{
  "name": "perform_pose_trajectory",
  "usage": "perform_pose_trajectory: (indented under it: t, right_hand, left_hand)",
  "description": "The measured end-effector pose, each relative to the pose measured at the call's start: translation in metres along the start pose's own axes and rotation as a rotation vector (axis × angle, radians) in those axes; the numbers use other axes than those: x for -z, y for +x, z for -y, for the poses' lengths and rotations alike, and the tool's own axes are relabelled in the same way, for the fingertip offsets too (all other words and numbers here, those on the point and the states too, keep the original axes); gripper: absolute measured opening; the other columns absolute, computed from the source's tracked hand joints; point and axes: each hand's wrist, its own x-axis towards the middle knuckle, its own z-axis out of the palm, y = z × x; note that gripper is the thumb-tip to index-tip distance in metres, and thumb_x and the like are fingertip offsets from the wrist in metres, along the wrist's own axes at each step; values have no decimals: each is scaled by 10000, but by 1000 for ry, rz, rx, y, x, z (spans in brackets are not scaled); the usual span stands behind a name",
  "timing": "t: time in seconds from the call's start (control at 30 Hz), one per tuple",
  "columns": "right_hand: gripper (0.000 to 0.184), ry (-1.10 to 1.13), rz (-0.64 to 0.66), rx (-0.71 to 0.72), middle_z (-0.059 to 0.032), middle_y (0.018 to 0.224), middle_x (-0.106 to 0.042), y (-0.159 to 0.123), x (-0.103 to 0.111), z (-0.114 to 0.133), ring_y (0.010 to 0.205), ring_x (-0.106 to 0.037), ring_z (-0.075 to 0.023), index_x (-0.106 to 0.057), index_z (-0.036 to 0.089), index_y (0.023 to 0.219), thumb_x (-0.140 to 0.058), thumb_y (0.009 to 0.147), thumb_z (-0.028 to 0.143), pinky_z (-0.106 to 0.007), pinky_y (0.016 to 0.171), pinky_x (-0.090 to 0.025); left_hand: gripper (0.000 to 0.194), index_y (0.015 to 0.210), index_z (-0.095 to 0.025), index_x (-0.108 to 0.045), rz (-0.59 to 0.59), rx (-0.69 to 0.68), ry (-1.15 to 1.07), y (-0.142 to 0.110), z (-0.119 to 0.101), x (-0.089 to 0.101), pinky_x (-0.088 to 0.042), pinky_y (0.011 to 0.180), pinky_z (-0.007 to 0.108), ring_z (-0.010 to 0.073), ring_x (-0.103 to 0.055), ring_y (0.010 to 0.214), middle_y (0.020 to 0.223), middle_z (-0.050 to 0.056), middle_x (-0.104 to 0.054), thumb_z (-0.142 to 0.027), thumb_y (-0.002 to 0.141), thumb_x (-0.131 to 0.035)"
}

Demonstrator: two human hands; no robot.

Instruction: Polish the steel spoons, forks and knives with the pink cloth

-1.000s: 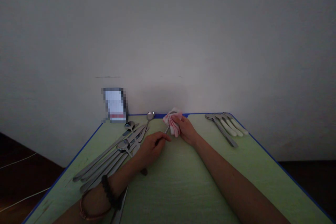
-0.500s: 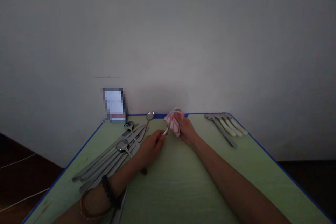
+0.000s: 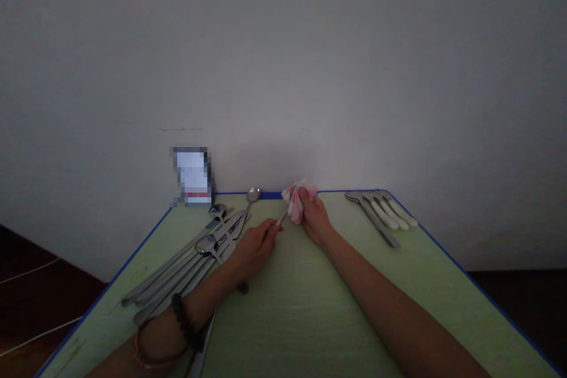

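My left hand (image 3: 259,243) is closed around the handle of a piece of cutlery (image 3: 282,218). Its far end is hidden inside a pink and white cloth (image 3: 294,203), so I cannot tell its kind. My right hand (image 3: 315,217) grips that cloth, with the thumb pressed on top. Under and beside my left forearm lies a loose pile of table knives (image 3: 177,263) and spoons (image 3: 207,244). One more spoon (image 3: 253,194) points toward the back edge of the table.
On the right of the green table (image 3: 310,319) lie a metal-handled spoon (image 3: 376,221) and several white-handled pieces of cutlery (image 3: 387,215). A blurred phone-like screen (image 3: 192,177) stands at the back left. A grey wall (image 3: 283,71) rises directly behind the table.
The cloth and my right hand have shifted slightly up and right, away from my left hand. The metal tip that showed above the cloth is now covered.
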Motion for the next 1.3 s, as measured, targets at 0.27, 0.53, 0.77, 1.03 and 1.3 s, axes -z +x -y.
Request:
perform_pose_trajectory:
  t: [0.27, 0.53, 0.77, 1.03, 1.3]
  right_hand:
    - [486, -236, -78, 11, -21, 527, -587, -18, -15, -8, 469, -482, -118, -610, 155, 631, -522, 732, 623, -236, 452, -349]
    - [481, -474, -33, 139, -14, 526, -572, -4, 4, 7, 540, -505, -144, -605, 158, 620, -495, 739, 610, -242, 512, -361]
    - [433, -614, -112, 224, -2, 511, -541, -2, 14, 21, 555, -487, -147, -593, 163, 592, -514, 749, 558, -241, 533, -343]
    - [567, -564, -118, 122, -34, 501, -556, -28, -24, -5, 464, -487, -138, -549, 157, 593, -333, 819, 630, -236, 434, -352]
    - [443, -619, -65, 200, -25, 559, -595, -4, 11, 15, 548, -520, -150, -594, 157, 646, -457, 789, 553, -243, 521, -373]
  left_hand:
    - [305, 875, -162, -539, -10, -2, 16, 1, 2, 0, -347, 545, 248, 149, -483, 530, 558, -35, -457, -342, 908, -294]
    - [310, 891, -163, -547, -23, 42, 32, 1, 0, -1, -328, 539, 247, 158, -485, 540, 555, -36, -452, -352, 906, -301]
    - [333, 898, -162, -570, -15, 35, 13, 0, -3, 1, -328, 536, 244, 154, -482, 526, 533, -44, -441, -355, 905, -299]
    - [292, 896, -162, -537, -21, 18, -20, 2, 3, -2, -363, 550, 250, 156, -504, 539, 577, -22, -511, -335, 904, -302]
    - [372, 958, -143, -591, 9, 20, -31, 1, 3, -1, -331, 523, 241, 148, -487, 516, 542, -36, -477, -376, 908, -305]
